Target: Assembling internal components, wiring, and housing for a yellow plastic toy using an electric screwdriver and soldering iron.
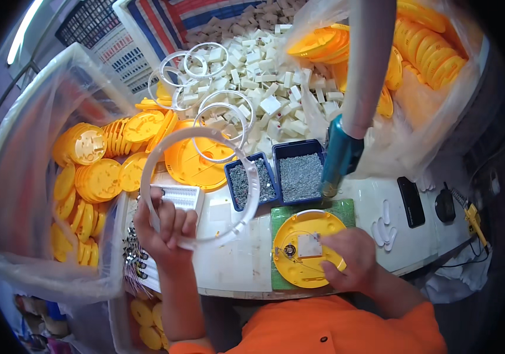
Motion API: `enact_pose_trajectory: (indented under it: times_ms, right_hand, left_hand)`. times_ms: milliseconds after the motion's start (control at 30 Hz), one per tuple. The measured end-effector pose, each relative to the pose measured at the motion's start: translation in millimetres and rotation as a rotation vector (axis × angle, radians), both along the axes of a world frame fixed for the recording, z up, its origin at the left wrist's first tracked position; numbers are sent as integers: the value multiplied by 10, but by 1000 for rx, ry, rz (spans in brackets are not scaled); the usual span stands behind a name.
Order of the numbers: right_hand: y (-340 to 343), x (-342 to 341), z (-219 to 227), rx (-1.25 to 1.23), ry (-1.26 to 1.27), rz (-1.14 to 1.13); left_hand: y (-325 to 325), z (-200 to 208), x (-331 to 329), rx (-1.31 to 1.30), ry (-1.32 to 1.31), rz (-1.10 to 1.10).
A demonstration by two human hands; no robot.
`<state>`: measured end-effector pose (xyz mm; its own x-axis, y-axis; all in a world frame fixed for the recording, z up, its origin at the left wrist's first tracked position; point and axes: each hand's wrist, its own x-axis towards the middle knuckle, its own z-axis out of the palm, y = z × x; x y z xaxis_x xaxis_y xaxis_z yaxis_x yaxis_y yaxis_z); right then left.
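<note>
The white ring (255,186) is up in the left hand (167,227), over the left part of the table (234,259), with fingers and thumb clamped on its lower left rim. The right hand (354,256) lies over the right side of a yellow disc (306,276), fingertips by the white block (309,245) near its middle; I cannot tell whether it grips anything.

Two blue tubs stand side by side beyond the disc. Small grey pieces fill both the left tub (240,207) and the right tub (297,146). A box lined with clear plastic, the left box (22,194), holds stacked yellow discs, and the right box (408,124) holds more. Behind the tubs rises a heap of white blocks (288,109), with thin white rings at its left.

The held ring looks smooth and plastic, with small notches along its band; the disc is flat and round, on a green mat (279,282). The ring stands tilted up, its open middle facing the camera; being round, it runs equally long every way.
</note>
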<state>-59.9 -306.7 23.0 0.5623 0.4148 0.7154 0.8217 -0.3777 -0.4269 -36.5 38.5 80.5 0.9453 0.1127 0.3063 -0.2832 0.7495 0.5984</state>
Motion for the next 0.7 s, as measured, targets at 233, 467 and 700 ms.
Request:
enact_pose_trajectory:
  times_ms: [233, 467, 700]
  right_hand:
    - [421, 188, 130, 262, 1163, 349]
    - [55, 102, 23, 143, 897, 132]
    - [-111, -67, -43, 54, 629, -33]
  left_hand:
    - [-426, -647, -721, -129, -79, -99]
    - [374, -787, 436, 1268, 309, 443]
    - [1077, -1120, 1953, 2004, 631, 786]
